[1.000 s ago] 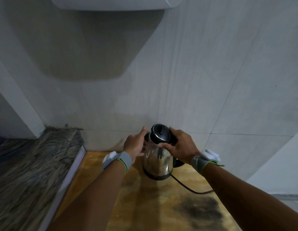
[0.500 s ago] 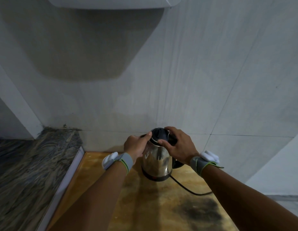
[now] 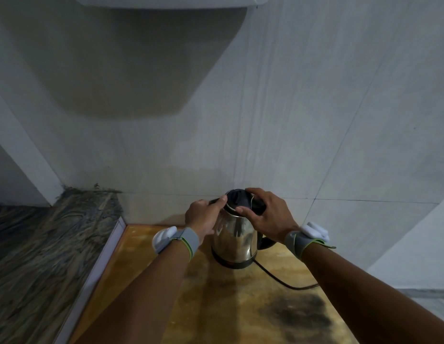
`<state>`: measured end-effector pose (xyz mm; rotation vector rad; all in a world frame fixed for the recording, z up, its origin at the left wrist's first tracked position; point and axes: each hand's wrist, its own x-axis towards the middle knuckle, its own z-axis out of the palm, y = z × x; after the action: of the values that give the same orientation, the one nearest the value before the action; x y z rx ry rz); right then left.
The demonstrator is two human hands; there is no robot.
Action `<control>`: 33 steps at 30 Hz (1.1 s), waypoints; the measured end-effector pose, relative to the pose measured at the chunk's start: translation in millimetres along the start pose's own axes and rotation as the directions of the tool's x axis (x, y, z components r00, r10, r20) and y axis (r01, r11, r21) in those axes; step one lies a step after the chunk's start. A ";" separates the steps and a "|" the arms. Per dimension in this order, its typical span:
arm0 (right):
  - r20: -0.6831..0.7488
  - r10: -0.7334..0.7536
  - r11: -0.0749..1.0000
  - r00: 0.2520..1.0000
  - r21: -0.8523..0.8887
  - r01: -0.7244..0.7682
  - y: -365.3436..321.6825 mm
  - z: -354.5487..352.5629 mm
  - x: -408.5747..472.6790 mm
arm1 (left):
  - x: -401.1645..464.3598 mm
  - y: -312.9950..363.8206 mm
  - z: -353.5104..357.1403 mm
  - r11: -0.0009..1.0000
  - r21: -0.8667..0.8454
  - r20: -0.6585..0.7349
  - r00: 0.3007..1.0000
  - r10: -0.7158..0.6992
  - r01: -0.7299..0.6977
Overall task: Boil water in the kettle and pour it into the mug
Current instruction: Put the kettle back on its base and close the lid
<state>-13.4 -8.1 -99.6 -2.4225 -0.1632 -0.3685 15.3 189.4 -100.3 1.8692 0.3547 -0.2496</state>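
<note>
On the yellow table (image 3: 216,306), both grips at the kettle lid.
My right hand (image 3: 266,217) pinches the black lid (image 3: 238,201), left hand (image 3: 203,217) curled against the steel kettle (image 3: 234,242) on its base; the lid sits lower than a second ago.

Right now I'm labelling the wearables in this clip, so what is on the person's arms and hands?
Both forearms are bare, with no sleeves and no gloves. The left hand and the right hand each have a grey wristband edged with a thin bright green line. A rounded white device sits on the left band; a similar white one sits on the right band. No markings are readable.
</note>
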 end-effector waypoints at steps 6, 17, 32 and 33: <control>0.019 -0.002 1.000 1.000 -0.012 0.003 0.8 0.6 1.8 | -1.8 -0.1 -0.4 1.000 -0.007 -0.009 1.000 0.001 -0.001; 0.019 -0.022 0.999 1.000 -0.032 0.023 2.8 0.2 3.0 | -7.0 0.5 3.1 0.999 -0.032 -0.034 0.999 0.000 -0.001; -0.045 0.289 0.952 0.956 0.117 -0.283 19.6 -18.4 -22.5 | -14.7 5.5 4.9 0.998 0.050 -0.037 0.999 -0.025 0.027; -0.040 0.298 0.949 0.954 0.118 -0.292 20.4 -18.8 -23.1 | -15.5 6.0 5.1 0.999 0.035 -0.032 0.999 -0.034 0.035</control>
<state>-35.2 -36.2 -105.2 -2.2792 0.1990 -0.2833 3.0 181.0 -91.4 1.9053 0.4060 -0.2519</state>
